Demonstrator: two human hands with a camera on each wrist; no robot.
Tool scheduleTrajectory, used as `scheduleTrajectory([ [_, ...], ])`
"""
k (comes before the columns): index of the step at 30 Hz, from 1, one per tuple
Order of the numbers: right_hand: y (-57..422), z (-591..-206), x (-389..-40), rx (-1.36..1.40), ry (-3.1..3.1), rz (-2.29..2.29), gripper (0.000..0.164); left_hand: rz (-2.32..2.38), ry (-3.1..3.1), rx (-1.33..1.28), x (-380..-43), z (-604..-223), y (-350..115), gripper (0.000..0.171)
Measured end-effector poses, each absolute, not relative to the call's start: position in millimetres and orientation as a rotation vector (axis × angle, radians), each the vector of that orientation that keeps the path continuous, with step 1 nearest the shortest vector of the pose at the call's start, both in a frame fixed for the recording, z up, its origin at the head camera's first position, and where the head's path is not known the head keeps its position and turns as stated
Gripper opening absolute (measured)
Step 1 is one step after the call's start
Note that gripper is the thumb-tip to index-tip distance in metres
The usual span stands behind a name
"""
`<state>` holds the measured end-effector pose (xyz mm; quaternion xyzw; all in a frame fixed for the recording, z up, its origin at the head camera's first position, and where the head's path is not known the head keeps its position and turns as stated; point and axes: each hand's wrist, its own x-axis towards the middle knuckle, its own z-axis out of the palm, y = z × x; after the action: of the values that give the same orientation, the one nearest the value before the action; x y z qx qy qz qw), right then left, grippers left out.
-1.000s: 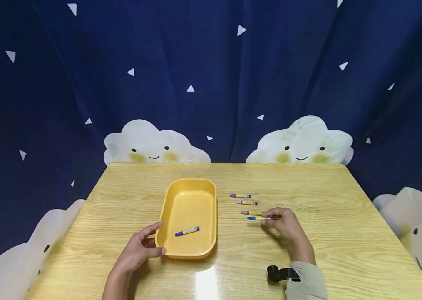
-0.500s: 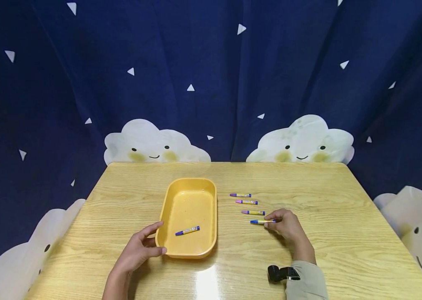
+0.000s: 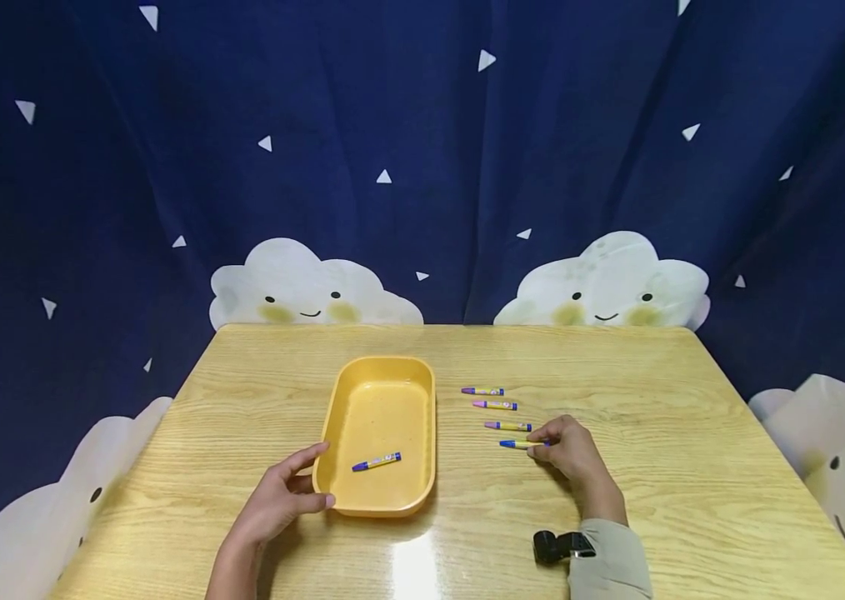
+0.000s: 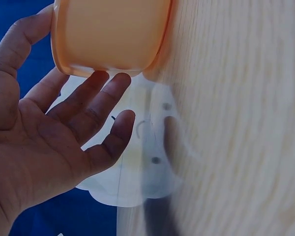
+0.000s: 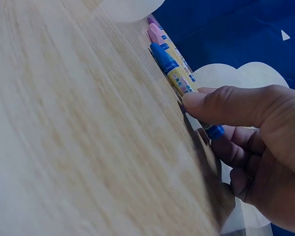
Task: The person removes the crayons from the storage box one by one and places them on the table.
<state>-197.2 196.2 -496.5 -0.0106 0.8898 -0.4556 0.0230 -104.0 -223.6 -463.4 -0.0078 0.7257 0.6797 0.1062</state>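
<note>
My right hand (image 3: 571, 450) pinches a blue oil pastel (image 5: 173, 71) near its back end, between thumb and fingers, low over the table. Its blue tip points left, in line with a row of others. Beyond it lie a light pink-purple pastel (image 3: 507, 426), a pink pastel (image 3: 493, 405) and a purple pastel (image 3: 482, 391). My left hand (image 3: 282, 500) holds the near left corner of a yellow tray (image 3: 428, 467), thumb at the front rim and a finger at the left rim. Inside the tray lies a dark blue pastel (image 3: 376, 462), slightly slanted.
The wooden table (image 3: 692, 467) reaches back to a dark blue curtain (image 3: 422, 125) with white triangles and clouds. A black strapped device (image 3: 561, 547) sits at the right wrist, by a beige sleeve (image 3: 610, 558).
My right hand has drawn the blue pastel a little toward me, away from the light pink-purple one, which now shows whole. The left hand and tray have stayed put.
</note>
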Motion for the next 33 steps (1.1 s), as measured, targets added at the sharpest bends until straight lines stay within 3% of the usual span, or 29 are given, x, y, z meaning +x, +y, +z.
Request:
scheduleTrajectory([
  [7, 197.8, -493.4, -196.8, -0.081, 2.751, -1.390, 0.014, 1.999, 2.141, -0.025, -104.0, -464.4, -224.0, 0.078],
  [14, 189.9, -452.7, -196.3, -0.197, 2.767, -1.199, 0.028, 1.986, 2.164, -0.009, -105.0, -465.4, -223.8, 0.080],
  [22, 162.7, -420.0, -202.2, -0.414, 2.574, -1.399, 0.035, 1.994, 2.165, -0.021, -104.0, -465.7, -224.9, 0.080],
  [33, 104.7, -396.1, -211.5, -0.694, 2.331, -1.540, 0.030, 2.002, 2.165, -0.040, -104.1, -465.8, -224.4, 0.079],
])
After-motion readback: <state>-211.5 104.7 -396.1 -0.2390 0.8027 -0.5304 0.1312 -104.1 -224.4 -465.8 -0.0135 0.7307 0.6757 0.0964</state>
